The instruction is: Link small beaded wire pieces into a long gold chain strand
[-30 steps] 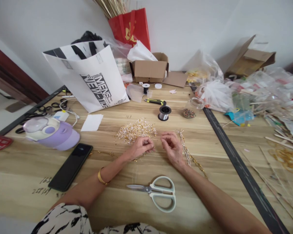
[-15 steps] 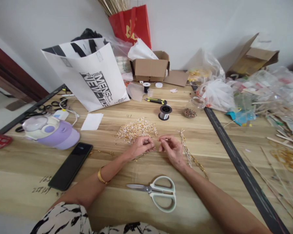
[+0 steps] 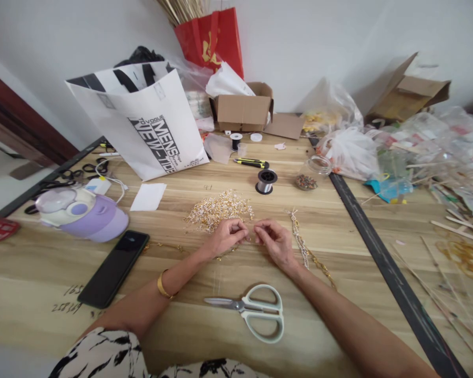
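Observation:
My left hand [image 3: 229, 236] is closed in a pinch just in front of a pile of small gold and silver beads [image 3: 216, 209]. Whatever its fingertips hold is too small to make out. A thin strand of gold beads [image 3: 225, 255] trails beneath that hand onto the table. Close by on the right, my right hand [image 3: 274, 240] also pinches, its fingertips a small gap from the left ones; what they hold cannot be made out. Beyond the right wrist lie strands of silver and gold beads [image 3: 300, 242]. Scissors with pale handles [image 3: 263, 310] rest on the table between my forearms.
A black phone [image 3: 114, 268] and a purple-and-white bottle [image 3: 84, 215] lie at the left. Behind the beads are a wire spool [image 3: 266, 181], a cutter knife [image 3: 252, 163] and a jar of beads [image 3: 306, 181]. A white bag [image 3: 142, 121] stands at the back left.
My right hand has moved slightly left, bringing its fingertips a little closer to the left hand. The left hand has barely moved, and the things on the table lie as before.

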The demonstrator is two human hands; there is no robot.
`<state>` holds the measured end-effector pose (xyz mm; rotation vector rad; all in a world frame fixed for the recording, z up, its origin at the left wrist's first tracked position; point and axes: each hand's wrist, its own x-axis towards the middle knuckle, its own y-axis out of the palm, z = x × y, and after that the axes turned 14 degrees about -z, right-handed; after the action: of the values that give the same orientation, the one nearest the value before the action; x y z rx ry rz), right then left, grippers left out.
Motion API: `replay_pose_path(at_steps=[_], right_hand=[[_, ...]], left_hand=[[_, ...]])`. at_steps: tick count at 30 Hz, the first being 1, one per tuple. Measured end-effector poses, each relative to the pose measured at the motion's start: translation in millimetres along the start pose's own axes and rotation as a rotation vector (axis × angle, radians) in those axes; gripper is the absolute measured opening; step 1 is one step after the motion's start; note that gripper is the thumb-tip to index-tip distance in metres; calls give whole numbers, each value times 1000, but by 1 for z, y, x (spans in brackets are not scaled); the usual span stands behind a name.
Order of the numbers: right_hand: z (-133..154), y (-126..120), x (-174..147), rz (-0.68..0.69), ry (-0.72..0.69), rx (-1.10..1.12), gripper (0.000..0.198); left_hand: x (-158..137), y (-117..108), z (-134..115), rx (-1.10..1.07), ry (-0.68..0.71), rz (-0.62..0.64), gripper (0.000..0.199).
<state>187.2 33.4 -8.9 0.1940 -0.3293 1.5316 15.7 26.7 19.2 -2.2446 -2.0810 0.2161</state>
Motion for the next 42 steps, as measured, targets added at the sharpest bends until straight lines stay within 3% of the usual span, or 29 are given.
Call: replay_pose_path(at_steps=[8, 13, 18, 25, 33, 42], right_hand=[[7, -2, 2, 38, -353, -177, 11], [7, -1, 0, 84, -438, -188, 14], [6, -1, -1, 111, -454, -188, 15], [7, -1, -2, 97, -371, -179, 15], [7, 0, -1, 154, -424, -209, 28], [1, 0, 0, 123, -397, -247, 19]], left_hand=[[1, 0, -1, 26, 93, -74, 20], [2, 0, 2, -17, 64, -46, 21], [2, 0, 4, -44, 43, -29, 24], [1, 1, 2, -30, 18, -38, 26], [0, 2, 0, -11, 42, -41, 21], [-1, 2, 0, 30, 42, -70, 15]])
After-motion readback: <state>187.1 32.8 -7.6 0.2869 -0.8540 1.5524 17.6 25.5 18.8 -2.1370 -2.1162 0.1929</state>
